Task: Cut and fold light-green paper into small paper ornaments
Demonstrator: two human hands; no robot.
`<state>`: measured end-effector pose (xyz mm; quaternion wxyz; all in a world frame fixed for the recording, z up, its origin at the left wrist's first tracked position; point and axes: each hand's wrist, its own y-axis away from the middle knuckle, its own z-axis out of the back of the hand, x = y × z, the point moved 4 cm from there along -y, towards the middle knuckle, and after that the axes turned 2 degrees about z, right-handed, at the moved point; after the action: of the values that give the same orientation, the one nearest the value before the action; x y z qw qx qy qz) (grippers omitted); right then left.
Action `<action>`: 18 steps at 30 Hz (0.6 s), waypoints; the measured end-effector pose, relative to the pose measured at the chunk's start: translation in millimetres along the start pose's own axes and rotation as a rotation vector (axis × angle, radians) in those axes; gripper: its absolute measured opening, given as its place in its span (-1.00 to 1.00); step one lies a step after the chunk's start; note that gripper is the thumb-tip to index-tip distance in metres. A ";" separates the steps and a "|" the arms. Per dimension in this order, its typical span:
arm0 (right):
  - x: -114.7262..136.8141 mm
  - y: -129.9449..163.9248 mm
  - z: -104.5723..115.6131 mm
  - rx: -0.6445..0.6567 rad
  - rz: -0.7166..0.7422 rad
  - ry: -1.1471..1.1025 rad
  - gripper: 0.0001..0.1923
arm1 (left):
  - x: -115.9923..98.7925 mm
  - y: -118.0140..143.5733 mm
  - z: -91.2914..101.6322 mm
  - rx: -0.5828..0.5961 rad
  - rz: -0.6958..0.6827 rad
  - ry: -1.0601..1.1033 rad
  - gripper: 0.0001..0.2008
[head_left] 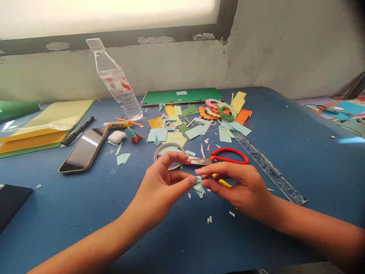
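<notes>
Right now, your left hand (pixel 164 184) pinches a small folded paper (pixel 199 186), pale blue, between the thumb and a finger behind it, while your left index finger arches above, clear of the paper. Your right hand (pixel 242 184) takes the paper's right side, thumb and index fingertips close together with only a little space between them; how firmly they press, you cannot tell from this view. The paper sits between your two hands, over the near middle of the blue table (pixel 71 217).

Just beyond your fingers lie the red-handled scissors (pixel 229 152), next to the tape roll (pixel 155 155), which your left hand partly covers. Something yellow (pixel 222 181) shows partly behind your right fingers. The clear ruler (pixel 269 167) slants down past your right hand. Farther back, you have a heap of coloured scraps (pixel 196 130) in front of the green board (pixel 168 97). On your left are the bottle (pixel 119 89), glue stick (pixel 122 124), white case (pixel 116 136), phone (pixel 84 149) and marker (pixel 77 131).
</notes>
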<state>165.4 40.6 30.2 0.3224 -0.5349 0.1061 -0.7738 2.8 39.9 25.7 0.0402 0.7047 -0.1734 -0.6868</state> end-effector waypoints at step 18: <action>-8.3 -1.3 -1.9 -0.046 -0.294 -0.246 -0.89 | -3.1 7.0 -2.2 -0.013 -0.178 -0.069 -0.72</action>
<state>165.0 46.3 23.8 0.2040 -0.6425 0.0044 -0.7386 3.6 33.9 30.9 -0.0224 0.6930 -0.1068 -0.7126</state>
